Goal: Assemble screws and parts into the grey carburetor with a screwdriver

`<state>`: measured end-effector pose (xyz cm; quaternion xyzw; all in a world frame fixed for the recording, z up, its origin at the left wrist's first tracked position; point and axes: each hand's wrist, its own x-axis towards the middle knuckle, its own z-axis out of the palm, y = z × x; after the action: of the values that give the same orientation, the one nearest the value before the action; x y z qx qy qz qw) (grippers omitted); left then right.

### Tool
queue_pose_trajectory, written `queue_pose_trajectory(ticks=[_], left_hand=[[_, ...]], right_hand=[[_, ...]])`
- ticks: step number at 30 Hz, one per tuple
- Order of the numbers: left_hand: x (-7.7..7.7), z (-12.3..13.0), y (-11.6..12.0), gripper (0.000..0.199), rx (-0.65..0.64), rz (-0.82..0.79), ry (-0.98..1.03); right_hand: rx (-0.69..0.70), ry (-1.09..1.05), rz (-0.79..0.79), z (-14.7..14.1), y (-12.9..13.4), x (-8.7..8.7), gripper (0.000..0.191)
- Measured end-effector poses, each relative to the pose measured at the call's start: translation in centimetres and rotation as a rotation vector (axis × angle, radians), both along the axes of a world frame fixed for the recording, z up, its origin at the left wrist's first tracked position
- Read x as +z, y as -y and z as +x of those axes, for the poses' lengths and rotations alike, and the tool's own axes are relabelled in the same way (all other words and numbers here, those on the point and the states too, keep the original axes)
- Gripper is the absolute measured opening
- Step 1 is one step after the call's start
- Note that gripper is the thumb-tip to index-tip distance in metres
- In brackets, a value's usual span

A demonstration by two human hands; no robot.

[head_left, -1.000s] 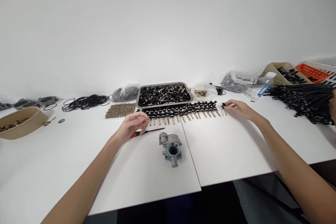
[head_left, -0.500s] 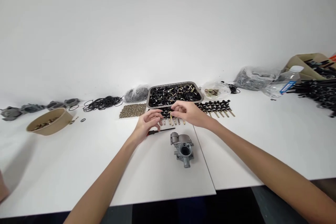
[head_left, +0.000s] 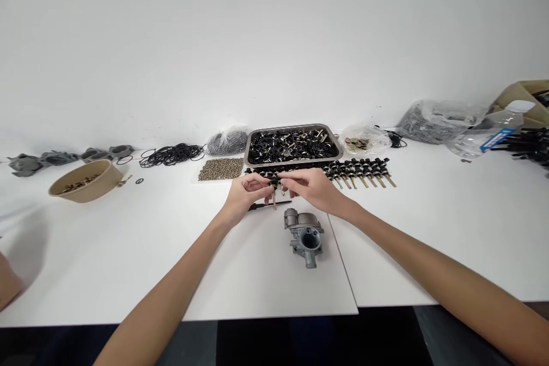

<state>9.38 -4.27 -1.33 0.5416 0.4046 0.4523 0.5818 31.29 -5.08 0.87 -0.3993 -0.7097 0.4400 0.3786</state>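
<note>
My left hand [head_left: 245, 197] is closed in a pinch on a small black-headed part with a thin brass-coloured stem [head_left: 274, 199]; the stem points down. From the other side, my right hand [head_left: 312, 187] meets it, thumb and fingers pinched at the black head. Fingertips partly hide that head. Below the hands lies a dark screwdriver [head_left: 271, 205] on the table. Nearer to me stands a grey metal carburetor [head_left: 306, 237] with its round bore facing me. Behind my hands, rows of similar black parts with brass-coloured stems [head_left: 360, 170] are laid out.
A metal tray [head_left: 293, 161] of mixed black and brass-coloured parts stands behind. Left of it are small brass pieces [head_left: 221, 169], black rings [head_left: 174, 154] and a tan bowl [head_left: 86, 183]. Plastic bags [head_left: 437, 120] and a bottle [head_left: 493, 131] stand right. Another person's arm [head_left: 8, 283] shows at left.
My hands have come together; the left, loosely curled before, now pinches the small part along with the right. The view has shifted slightly left.
</note>
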Motion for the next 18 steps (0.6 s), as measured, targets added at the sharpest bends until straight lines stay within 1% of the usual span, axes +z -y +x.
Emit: queue_pose_trajectory(ticks=[2, 4, 7, 9, 10, 12, 14, 16, 18], left_hand=[[0.0, -0.1, 0.1, 0.039, -0.004, 0.021, -0.018], [0.3, -0.1, 0.1, 0.040, 0.006, 0.035, -0.046], [1.2, 0.1, 0.4, 0.040, 0.041, 0.054, -0.109], [2.0, 0.4, 0.8, 0.042, 0.081, 0.059, -0.148], [2.4, 0.5, 1.2, 0.043, 0.113, 0.063, -0.165], [2.9, 0.5, 2.6, 0.044, 0.208, 0.073, -0.209], [2.9, 0.3, 4.8, 0.042, 0.313, 0.079, -0.254], [2.3, 0.0, 7.4, 0.040, 0.413, 0.048, -0.272], [1.2, -0.3, 10.0, 0.038, 0.519, -0.023, -0.268]], right_hand=[[-0.020, -0.040, -0.038, 0.5, 0.4, -0.7, 0.038], [0.019, -0.087, -0.084, 0.6, 0.9, -1.6, 0.040], [0.192, -0.142, -0.181, 0.4, 1.8, -2.7, 0.045], [0.300, -0.180, -0.251, 0.1, 2.2, -3.0, 0.047], [0.329, -0.197, -0.276, 0.0, 2.3, -3.1, 0.047], [0.336, -0.228, -0.299, 0.0, 2.5, -3.1, 0.043], [0.322, -0.245, -0.308, 0.0, 2.5, -3.1, 0.039], [0.317, -0.262, -0.320, 0.1, 2.6, -3.1, 0.037], [0.320, -0.278, -0.332, 0.1, 2.6, -3.2, 0.037]])
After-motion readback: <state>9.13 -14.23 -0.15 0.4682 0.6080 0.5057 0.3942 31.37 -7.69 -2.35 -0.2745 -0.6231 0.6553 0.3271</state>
